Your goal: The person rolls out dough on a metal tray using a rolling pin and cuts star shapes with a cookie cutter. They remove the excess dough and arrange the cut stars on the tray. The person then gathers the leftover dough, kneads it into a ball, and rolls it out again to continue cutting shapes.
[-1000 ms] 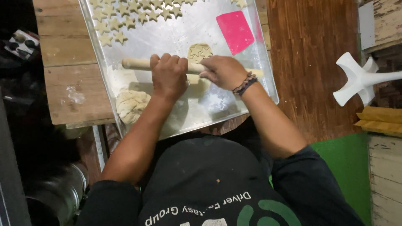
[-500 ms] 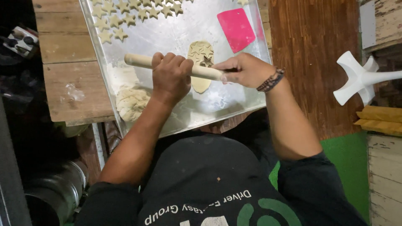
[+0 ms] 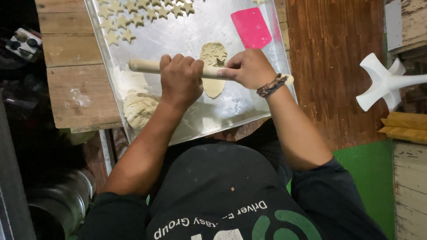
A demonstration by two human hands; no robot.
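1. rolling pin [image 3: 147, 66], a pale wooden one, lay across the middle of the frame over the metal tray [image 3: 249, 111], running from left of centre to the right, where its far end showed past the wrist.
2. left hand [image 3: 181, 80] was closed over the pin from above, fingers curled round it and knuckles up.
3. right hand [image 3: 250, 69] gripped the pin further right, fingers wrapped and thumb pointing left along the wood; a beaded bracelet [image 3: 271, 86] sat on that wrist.
4. flattened dough [image 3: 213, 86] lay under the pin between the two hands, an oval piece with star shapes [image 3: 214, 51] marked in its upper part; whether these were cut through was hard to tell.
5. dough lump [image 3: 138, 108] rested lower left on the tray, just beside the left forearm.
6. cut star pieces [image 3: 133, 18] lined the upper left of the tray.
7. pink scraper [image 3: 251, 27] lay at upper centre-right of the tray.
8. white plastic piece [image 3: 382, 84] stood at the right edge, well apart.
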